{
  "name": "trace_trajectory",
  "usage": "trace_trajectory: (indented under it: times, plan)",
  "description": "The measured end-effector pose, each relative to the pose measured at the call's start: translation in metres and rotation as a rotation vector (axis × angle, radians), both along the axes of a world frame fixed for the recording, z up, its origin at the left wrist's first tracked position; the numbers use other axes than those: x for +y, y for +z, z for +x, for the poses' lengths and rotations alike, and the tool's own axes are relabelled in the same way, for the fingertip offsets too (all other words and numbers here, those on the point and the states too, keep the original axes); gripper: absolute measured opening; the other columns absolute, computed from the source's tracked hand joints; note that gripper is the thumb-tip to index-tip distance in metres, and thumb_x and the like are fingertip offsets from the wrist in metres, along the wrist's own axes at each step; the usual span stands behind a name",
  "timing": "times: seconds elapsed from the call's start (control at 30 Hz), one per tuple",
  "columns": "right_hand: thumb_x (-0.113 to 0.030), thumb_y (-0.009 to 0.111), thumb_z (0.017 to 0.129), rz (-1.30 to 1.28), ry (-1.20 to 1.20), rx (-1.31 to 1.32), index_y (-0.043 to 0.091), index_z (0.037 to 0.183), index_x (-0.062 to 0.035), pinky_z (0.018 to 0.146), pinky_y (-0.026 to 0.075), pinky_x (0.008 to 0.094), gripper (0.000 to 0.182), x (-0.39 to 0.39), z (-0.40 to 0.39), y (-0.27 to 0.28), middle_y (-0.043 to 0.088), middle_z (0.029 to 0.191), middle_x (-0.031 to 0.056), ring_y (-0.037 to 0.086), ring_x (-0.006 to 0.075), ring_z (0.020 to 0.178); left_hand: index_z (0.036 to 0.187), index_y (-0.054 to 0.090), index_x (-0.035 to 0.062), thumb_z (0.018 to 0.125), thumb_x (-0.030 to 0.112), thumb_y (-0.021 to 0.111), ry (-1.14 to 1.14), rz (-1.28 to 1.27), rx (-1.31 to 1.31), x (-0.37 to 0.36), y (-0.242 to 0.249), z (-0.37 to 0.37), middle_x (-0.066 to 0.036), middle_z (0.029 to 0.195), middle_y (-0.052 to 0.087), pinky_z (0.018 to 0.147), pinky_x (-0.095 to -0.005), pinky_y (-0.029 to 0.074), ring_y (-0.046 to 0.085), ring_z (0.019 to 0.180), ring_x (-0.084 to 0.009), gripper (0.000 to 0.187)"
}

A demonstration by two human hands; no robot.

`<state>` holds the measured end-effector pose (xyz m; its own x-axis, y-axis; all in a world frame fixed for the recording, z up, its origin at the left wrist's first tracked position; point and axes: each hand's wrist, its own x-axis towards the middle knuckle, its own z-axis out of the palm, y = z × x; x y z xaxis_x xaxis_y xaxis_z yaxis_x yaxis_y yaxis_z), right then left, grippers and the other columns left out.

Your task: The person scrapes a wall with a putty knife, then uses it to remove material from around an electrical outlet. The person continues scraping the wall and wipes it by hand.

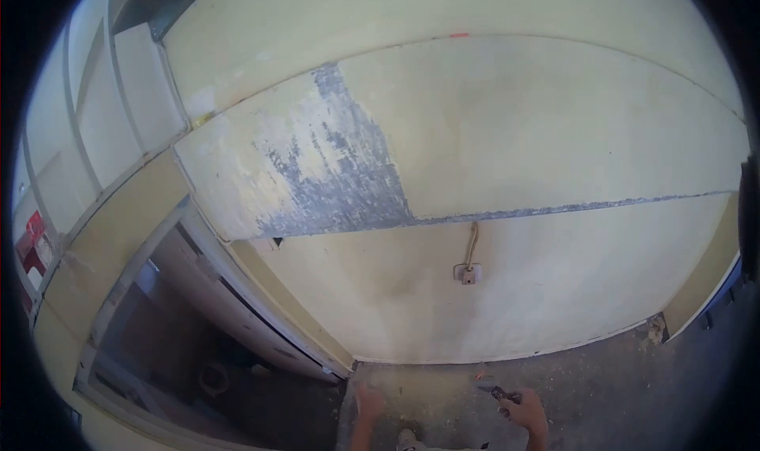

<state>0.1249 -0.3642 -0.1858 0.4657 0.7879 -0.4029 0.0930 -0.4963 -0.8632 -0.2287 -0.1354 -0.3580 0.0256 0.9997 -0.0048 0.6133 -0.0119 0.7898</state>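
My right hand (522, 413) is low in the view, right of centre, closed round the dark handle of a scraper (498, 392) whose blade points up and left. My left hand (370, 403) is raised at the lower middle, near the door frame; its fingers are too blurred to make out. Above both hands is a pale wall panel (538, 126) with a scraped patch (348, 170) of grey-blue on its left part. A thin scraped grey strip (554, 210) runs along its lower edge.
An electrical fitting (468, 274) with a cable is on the lower wall. At left an open doorway (190, 324) shows a dark room. Debris lies on the grey floor (586, 388). A shoe (408, 439) shows at the bottom.
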Motion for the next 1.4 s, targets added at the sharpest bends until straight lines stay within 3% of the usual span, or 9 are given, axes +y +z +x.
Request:
trace_trajectory:
  times: [0.07, 0.17, 0.27, 0.43, 0.67, 0.8, 0.93, 1.23, 1.4]
  plan:
    - [-0.014, 0.067, 0.079, -0.012, 0.054, -0.103, 0.068, 0.095, 0.0065, 0.057, 0.051, 0.0299, 0.026, 0.000, 0.001, 0.009, 0.068, 0.071, 0.0141, 0.066, 0.0168, 0.059, 0.143, 0.030, -0.0012, 0.088, 0.019, 0.062, -0.129, 0.485, -0.137, 0.037, 0.176, 0.072, -0.026, 0.150, 0.024, 0.114, -0.0434, 0.021, 0.024, 0.140, -0.0385, 0.067]
    - [-0.013, 0.066, 0.080, 0.060, 0.100, -0.257, 0.067, 0.094, 0.0072, 0.057, 0.051, 0.0303, 0.025, 0.001, 0.006, -0.010, 0.068, 0.071, 0.0155, 0.067, 0.0176, 0.060, 0.146, 0.024, -0.0001, 0.089, 0.023, 0.059, -0.371, 0.963, 0.031, 0.094, 0.323, 0.132, -0.028, 0.152, 0.015, 0.113, -0.0534, 0.015, 0.013, 0.141, -0.0457, 0.071]
    - [-0.010, 0.065, 0.083, 0.086, 0.057, -0.109, 0.066, 0.099, 0.0078, 0.053, 0.049, 0.0275, 0.024, 0.000, -0.001, 0.012, 0.067, 0.068, 0.0120, 0.065, 0.0155, 0.058, 0.147, 0.024, 0.0028, 0.092, 0.034, 0.052, -0.474, 1.218, 0.279, 0.146, 0.399, 0.173, -0.027, 0.152, 0.015, 0.113, -0.0567, 0.011, 0.013, 0.141, -0.0445, 0.070]
    - [-0.013, 0.066, 0.081, 0.116, -0.043, -0.104, 0.065, 0.093, 0.0092, 0.053, 0.051, 0.0293, 0.025, -0.024, 0.000, -0.012, 0.068, 0.069, 0.0143, 0.065, 0.0170, 0.057, 0.150, 0.016, 0.0037, 0.093, 0.039, 0.047, 0.051, 1.366, 0.419, 0.212, 0.491, 0.165, -0.023, 0.155, 0.010, 0.113, -0.0577, 0.003, 0.006, 0.143, -0.0423, 0.073]
    - [-0.026, 0.060, 0.089, -0.062, -0.019, -0.373, 0.063, 0.111, 0.0035, 0.069, 0.052, 0.0345, 0.037, -0.058, 0.013, -0.061, 0.069, 0.089, 0.0149, 0.067, 0.0208, 0.075, 0.149, 0.017, 0.0009, 0.093, 0.044, 0.046, 0.414, 1.305, -0.038, 0.225, 0.456, 0.197, -0.026, 0.154, 0.010, 0.112, -0.0596, 0.003, 0.006, 0.142, -0.0457, 0.076]
    - [-0.027, 0.061, 0.089, -0.092, -0.015, -0.354, 0.063, 0.111, 0.0041, 0.069, 0.052, 0.0335, 0.038, -0.055, 0.011, -0.026, 0.069, 0.090, 0.0153, 0.068, 0.0215, 0.076, 0.148, 0.019, 0.0009, 0.090, 0.045, 0.050, 0.036, 1.368, 0.262, 0.206, 0.419, 0.179, -0.027, 0.154, 0.011, 0.112, -0.0599, 0.003, 0.006, 0.142, -0.0461, 0.080]
    - [-0.029, 0.062, 0.088, -0.036, 0.060, -0.369, 0.064, 0.110, 0.0032, 0.070, 0.052, 0.0337, 0.039, -0.041, 0.018, -0.027, 0.070, 0.090, 0.0140, 0.068, 0.0210, 0.075, 0.148, 0.023, 0.0039, 0.090, 0.045, 0.051, -0.008, 1.372, 0.424, 0.223, 0.462, 0.137, -0.026, 0.153, 0.015, 0.112, -0.0600, 0.004, 0.009, 0.142, -0.0459, 0.077]
    - [-0.028, 0.065, 0.087, -0.022, 0.071, -0.286, 0.065, 0.106, 0.0027, 0.060, 0.051, 0.0322, 0.036, -0.027, 0.004, -0.032, 0.069, 0.079, 0.0114, 0.065, 0.0171, 0.064, 0.150, 0.014, 0.0031, 0.094, 0.044, 0.045, 0.362, 1.242, -0.146, 0.270, 0.528, 0.107, -0.024, 0.155, 0.008, 0.114, -0.0549, 0.003, 0.003, 0.143, -0.0432, 0.076]
    - [-0.031, 0.065, 0.087, 0.014, 0.137, -0.358, 0.066, 0.105, 0.0035, 0.056, 0.050, 0.0318, 0.038, -0.019, -0.001, -0.066, 0.069, 0.078, 0.0114, 0.064, 0.0169, 0.062, 0.149, 0.017, 0.0027, 0.090, 0.042, 0.052, 0.131, 1.344, 0.273, 0.260, 0.530, 0.075, -0.025, 0.154, 0.013, 0.112, -0.0598, 0.005, 0.006, 0.142, -0.0452, 0.079]
